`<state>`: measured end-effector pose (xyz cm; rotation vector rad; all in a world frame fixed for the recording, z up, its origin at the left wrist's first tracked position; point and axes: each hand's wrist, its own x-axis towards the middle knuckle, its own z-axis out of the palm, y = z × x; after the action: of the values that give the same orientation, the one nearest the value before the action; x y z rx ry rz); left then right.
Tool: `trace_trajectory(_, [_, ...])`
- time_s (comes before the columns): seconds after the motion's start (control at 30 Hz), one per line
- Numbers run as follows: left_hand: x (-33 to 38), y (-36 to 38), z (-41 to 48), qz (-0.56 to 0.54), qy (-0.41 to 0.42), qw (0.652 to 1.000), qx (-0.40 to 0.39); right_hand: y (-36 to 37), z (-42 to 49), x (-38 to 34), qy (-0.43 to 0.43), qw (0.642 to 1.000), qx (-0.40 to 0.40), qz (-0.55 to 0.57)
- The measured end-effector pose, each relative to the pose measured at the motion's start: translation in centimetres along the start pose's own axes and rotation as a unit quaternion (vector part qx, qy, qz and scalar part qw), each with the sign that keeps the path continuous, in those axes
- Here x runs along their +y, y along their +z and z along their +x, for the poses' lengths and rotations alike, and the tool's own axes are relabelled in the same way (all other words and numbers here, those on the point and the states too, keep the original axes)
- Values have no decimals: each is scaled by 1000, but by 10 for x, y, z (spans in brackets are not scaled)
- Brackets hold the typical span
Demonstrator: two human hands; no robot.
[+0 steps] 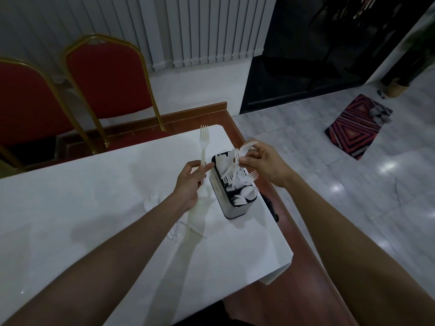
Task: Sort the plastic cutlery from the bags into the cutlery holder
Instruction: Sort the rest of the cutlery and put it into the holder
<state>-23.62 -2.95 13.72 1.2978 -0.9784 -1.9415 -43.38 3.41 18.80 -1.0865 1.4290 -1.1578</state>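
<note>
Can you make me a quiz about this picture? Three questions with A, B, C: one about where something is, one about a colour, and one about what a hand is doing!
1. Where does the cutlery holder stand?
A. On the floor
B. On the white table, near its right edge
C. Inside a drawer

2. What colour are the backs of the two chairs?
A. Red
B. Blue
C. Green

3. What is the left hand doing?
A. Lying flat on the table
B. Holding a cup
C. Holding one white plastic fork upright

Answers:
1 B: the holder sits on the tabletop by the right edge.
2 A: both padded backs are red, in gold frames.
3 C: it grips the fork's handle, tines up, while the right hand pinches a bunch of forks over the holder.
</note>
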Motion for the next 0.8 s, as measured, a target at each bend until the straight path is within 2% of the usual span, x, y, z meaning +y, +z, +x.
trace_trajectory(0.13, [-4, 9, -3, 36, 74, 996, -19, 2, 7, -8, -24, 994, -27, -104])
trace_trajectory(0.27, [-12, 15, 2, 147, 116, 982, 22, 3, 13, -11, -29, 973, -64, -219])
trace_trajectory(0.37, [-16, 19, 0, 258, 145, 954, 40, 1, 13, -9, -15, 967, -75, -243])
trace_trajectory(0.6, [-26, 20, 0, 337, 187, 922, 34, -9, 12, -19, -23, 970, -66, -235])
trace_trajectory(0.8, [-29, 21, 6, 435, 218, 874, 13, -4, 16, -9, -28, 946, -56, -319])
